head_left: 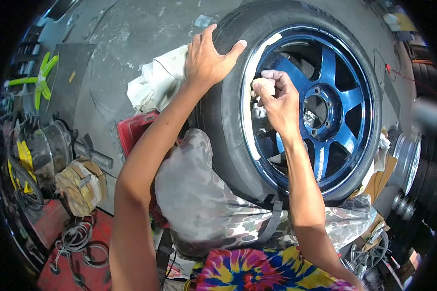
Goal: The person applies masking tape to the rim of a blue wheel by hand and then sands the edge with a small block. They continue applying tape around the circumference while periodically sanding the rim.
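Observation:
A blue six-spoke wheel rim [352,99] sits inside a black tire [228,123] that lies in front of my knees. Along the rim's left lip runs a pale cream strip [249,123] that looks like masking tape. My right hand [282,104] is over the left part of the rim, thumb and fingers pinched on a small cream-coloured piece [265,86] close to the strip. My left hand [209,60] rests at the tire's upper left edge, fingers and thumb spread, with nothing in it. Beside that hand, a white cloth [158,80] lies bunched against the tire.
A red plastic container [133,128] stands left of the tire. Further left are a taped cardboard box [81,186], coiled cable [77,237] on a red surface and a green star-shaped piece [41,80]. Metal rims [404,162] and stacked tires [427,179] line the right.

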Demonstrator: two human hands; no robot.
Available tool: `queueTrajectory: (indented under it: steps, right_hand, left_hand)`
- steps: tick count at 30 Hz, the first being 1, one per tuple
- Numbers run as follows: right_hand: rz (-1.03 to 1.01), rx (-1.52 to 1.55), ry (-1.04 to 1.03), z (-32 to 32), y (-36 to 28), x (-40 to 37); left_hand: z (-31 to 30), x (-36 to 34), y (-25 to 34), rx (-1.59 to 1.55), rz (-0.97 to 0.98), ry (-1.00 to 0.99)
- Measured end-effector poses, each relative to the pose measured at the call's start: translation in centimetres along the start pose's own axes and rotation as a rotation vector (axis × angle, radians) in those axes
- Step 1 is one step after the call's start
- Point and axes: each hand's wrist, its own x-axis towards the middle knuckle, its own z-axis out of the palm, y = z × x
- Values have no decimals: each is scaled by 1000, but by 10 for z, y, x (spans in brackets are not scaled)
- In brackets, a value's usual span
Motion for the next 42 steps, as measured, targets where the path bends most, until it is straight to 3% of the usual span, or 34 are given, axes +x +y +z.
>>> queueTrajectory:
  steps: [9,17,42]
  right_hand:
    - [72,113,55,16,-1,11]
    - [-51,-100,254,36,-2,16]
    - [-7,-58,370,45,8,7]
  left_hand:
    - [2,2,-5,-41,29,-6]
    - [4,-1,-4,-23,61,57]
    - [2,0,-1,-12,7,-8]
